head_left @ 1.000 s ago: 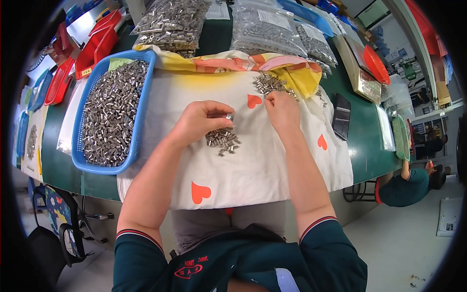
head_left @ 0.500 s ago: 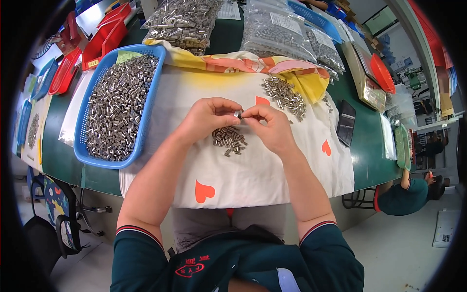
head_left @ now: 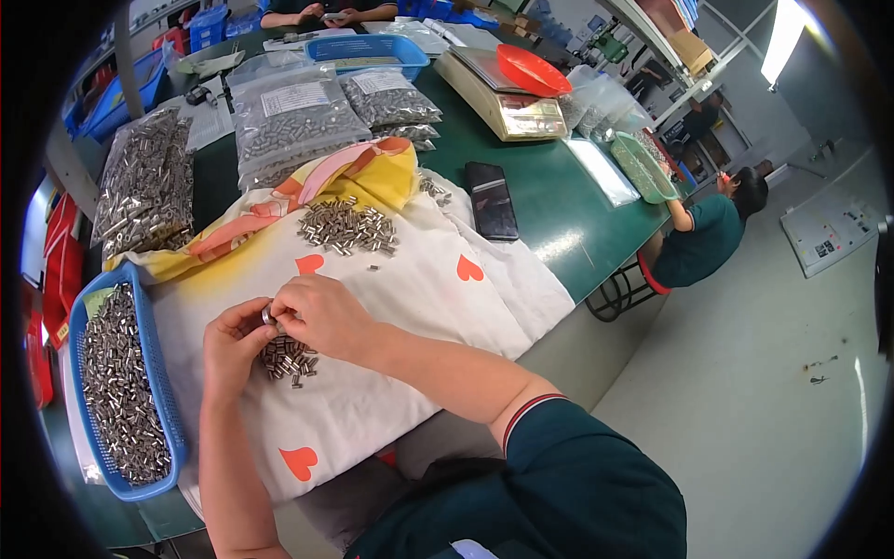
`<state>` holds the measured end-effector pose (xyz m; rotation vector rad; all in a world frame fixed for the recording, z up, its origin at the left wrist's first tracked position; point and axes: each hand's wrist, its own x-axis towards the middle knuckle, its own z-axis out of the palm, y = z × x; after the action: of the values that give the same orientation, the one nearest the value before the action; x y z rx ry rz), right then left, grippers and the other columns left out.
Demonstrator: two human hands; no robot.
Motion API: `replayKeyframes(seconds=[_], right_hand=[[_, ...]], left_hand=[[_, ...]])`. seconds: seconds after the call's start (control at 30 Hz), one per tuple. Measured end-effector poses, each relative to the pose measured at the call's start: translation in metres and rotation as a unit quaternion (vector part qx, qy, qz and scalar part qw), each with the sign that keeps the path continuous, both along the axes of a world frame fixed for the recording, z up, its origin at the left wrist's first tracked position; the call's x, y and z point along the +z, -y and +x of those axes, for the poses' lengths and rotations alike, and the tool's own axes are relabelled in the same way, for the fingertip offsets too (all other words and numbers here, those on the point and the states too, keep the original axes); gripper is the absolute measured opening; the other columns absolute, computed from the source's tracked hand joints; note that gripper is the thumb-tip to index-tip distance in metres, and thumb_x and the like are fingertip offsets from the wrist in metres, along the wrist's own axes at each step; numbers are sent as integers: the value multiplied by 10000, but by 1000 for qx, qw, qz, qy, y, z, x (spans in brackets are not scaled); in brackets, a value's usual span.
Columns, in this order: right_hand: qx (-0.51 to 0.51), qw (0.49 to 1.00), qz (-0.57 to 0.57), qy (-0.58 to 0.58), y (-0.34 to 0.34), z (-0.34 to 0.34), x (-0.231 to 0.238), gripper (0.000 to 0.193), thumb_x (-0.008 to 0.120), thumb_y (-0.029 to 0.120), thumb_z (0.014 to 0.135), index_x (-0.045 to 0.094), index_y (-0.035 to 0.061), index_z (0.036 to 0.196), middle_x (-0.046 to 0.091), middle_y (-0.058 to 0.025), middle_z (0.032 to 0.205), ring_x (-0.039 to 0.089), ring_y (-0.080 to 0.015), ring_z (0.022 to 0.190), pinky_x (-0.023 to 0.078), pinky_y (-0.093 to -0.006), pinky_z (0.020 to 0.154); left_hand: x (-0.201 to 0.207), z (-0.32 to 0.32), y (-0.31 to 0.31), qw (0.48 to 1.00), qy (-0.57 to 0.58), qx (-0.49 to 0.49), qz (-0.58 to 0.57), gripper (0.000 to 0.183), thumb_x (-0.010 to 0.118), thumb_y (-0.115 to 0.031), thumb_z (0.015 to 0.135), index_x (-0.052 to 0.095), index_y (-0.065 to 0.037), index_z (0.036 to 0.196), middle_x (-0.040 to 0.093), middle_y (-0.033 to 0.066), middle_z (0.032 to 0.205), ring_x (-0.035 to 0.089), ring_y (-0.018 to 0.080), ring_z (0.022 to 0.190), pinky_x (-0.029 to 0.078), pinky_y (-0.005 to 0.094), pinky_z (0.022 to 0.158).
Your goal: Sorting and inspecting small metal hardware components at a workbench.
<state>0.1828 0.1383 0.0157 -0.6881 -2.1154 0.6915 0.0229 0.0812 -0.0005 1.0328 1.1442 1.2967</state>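
Note:
Over the cloth (head_left: 400,307), my left hand (head_left: 233,337) is closed, pinching a small shiny metal sleeve (head_left: 269,315) between thumb and fingers. My right hand (head_left: 321,315) meets it there, its fingertips pinched at the sleeve; they hide whether a second small part is in them. Just below both hands lies a small pile of short metal sleeves (head_left: 289,361). A larger pile of similar sleeves (head_left: 346,226) is spread farther back on the cloth, beside its yellow fold. To the left, a blue perforated basket (head_left: 163,401) is filled with many of these pieces (head_left: 121,387).
Clear bags of metal parts (head_left: 293,116) stand at the back. A black phone (head_left: 492,200) lies right of the cloth. Behind it is a scale (head_left: 503,98) bearing a red tray (head_left: 533,71). A co-worker (head_left: 703,238) sits at the far right; another person's hands (head_left: 326,14) show at the top.
The view has swung to the right, so the table and basket now appear farther left. My hands stay together above the small pile, still pinching at the metal sleeve.

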Motion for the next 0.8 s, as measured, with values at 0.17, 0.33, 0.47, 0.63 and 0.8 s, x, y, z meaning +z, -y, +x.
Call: replayKeyframes(seconds=[0.17,0.33,0.47,0.63,0.8], right_hand=[[41,998,-46,-3,-9,8,3,67,582,65,680,585,35,740,586,-84,707,554,-246,679,446,-335,618],[82,950,-301,29,-13,12,13,138,613,123,668,591,40,775,595,-83,724,566,-236,706,446,-348,640],[-40,992,-53,106,-34,12,-5,116,594,131,684,591,41,759,583,-89,747,549,-239,757,430,-357,686],[-219,938,125,238,-54,15,-28,102,506,55,694,596,32,736,556,-99,763,512,-245,804,397,-345,752],[-203,944,111,235,-55,13,-27,101,495,29,673,587,36,715,554,-99,754,514,-252,794,400,-342,745]], left_hand=[[-2,-2,-3,1000,-9,2,-2,338,587,112,696,540,55,1027,591,63,886,553,102,768,463,214,705],[0,-5,-2,999,-20,-34,-28,340,589,127,681,551,49,1009,595,63,880,557,100,767,463,212,711],[-5,-9,3,999,-30,-14,-26,338,595,128,674,561,40,999,596,55,876,558,96,768,459,209,711],[-3,-1,-1,998,-34,-40,-24,319,587,130,677,571,33,981,592,35,857,556,89,763,452,200,707],[2,0,0,997,-53,-40,-29,305,590,119,684,568,39,977,591,33,852,555,85,758,452,199,697]])
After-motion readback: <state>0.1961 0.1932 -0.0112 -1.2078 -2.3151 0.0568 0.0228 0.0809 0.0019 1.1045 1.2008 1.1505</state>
